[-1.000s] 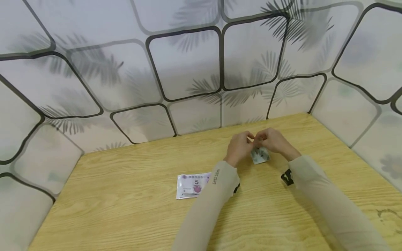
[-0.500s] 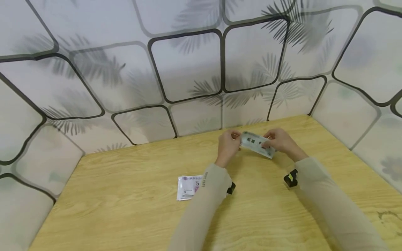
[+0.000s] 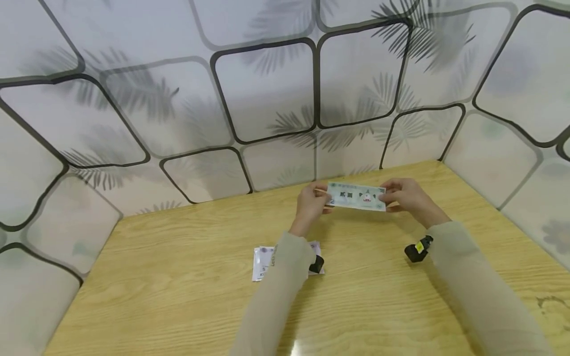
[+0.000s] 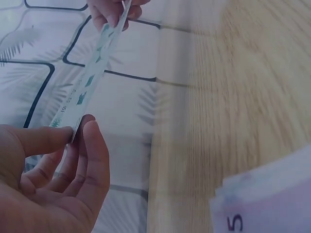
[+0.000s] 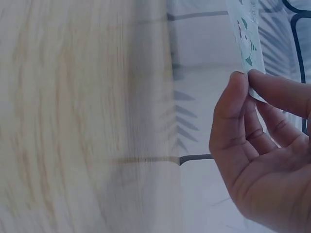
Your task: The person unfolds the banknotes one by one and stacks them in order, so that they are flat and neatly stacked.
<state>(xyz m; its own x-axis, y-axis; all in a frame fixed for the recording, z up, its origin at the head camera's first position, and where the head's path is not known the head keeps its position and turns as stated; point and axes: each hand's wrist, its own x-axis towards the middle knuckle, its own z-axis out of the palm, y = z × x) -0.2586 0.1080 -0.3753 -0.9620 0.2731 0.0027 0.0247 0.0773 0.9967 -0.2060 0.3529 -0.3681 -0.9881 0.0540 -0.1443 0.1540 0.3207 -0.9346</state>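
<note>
A pale green play banknote [image 3: 354, 196] marked with a 2 is stretched out flat between both hands, held up off the table. The left hand [image 3: 311, 203] pinches its left end between thumb and fingers; the left wrist view shows the note [image 4: 90, 80] nearly edge-on. At the other end the right hand [image 3: 407, 198] pinches the note with thumb and fingers, also seen in the right wrist view with part of the note [image 5: 245, 41]. Beneath the left forearm lies a pile of purple-and-white notes [image 3: 262, 262] showing a 5, partly hidden by the sleeve.
The wood-grain table [image 3: 178, 277] runs back to a patterned fabric wall [image 3: 271, 99], which also closes in the left and right sides. A black wrist camera [image 3: 417, 250] hangs below the right sleeve, and another [image 3: 317, 264] below the left.
The green note was folded small between close-together hands; now it is opened to full length. The hands have moved apart, the left one leftward over the purple pile.
</note>
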